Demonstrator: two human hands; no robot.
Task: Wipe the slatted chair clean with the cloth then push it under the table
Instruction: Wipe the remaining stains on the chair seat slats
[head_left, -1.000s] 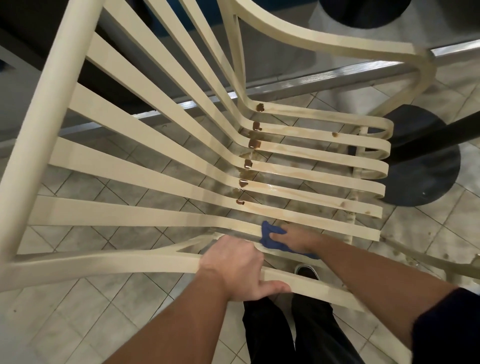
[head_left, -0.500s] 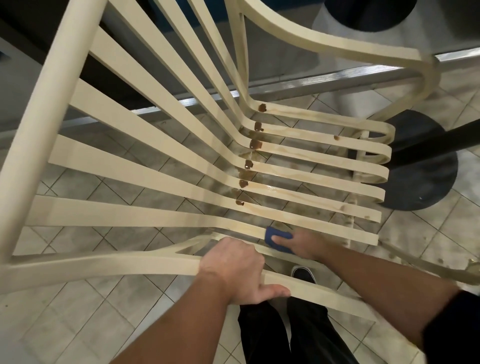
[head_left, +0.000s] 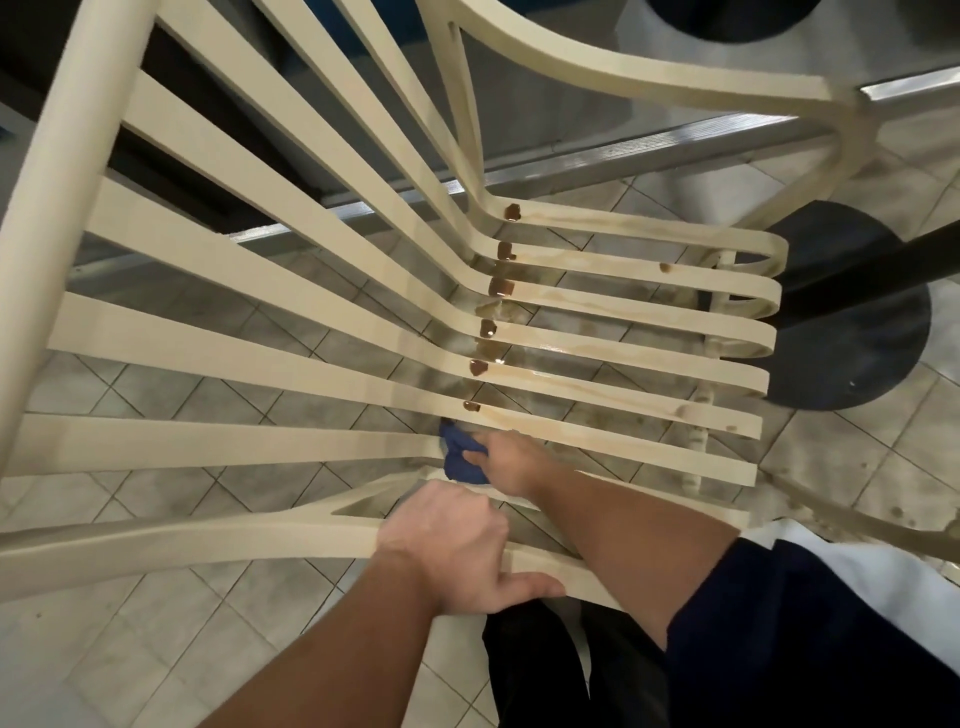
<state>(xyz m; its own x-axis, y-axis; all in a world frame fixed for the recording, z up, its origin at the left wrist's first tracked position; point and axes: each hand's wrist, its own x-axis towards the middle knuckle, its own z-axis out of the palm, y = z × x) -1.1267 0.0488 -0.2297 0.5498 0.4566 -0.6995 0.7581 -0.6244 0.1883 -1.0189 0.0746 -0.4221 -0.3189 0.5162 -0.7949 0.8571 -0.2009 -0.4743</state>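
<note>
My left hand (head_left: 447, 545) grips near armrest of slatted chair (head_left: 311, 291). My right hand (head_left: 511, 462) pinches blue cloth (head_left: 460, 454) against nearest seat slat at bend. Brown blobs (head_left: 501, 286) along crease above.

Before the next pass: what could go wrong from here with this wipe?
The small cloth bunched under the right hand may smear the brown puddles on the slats rather than lift them.
Liquid pushed off a slat could drip through the gaps onto the tiled floor.
Only the left hand on the armrest steadies the chair; a hard stroke could shift it.
</note>
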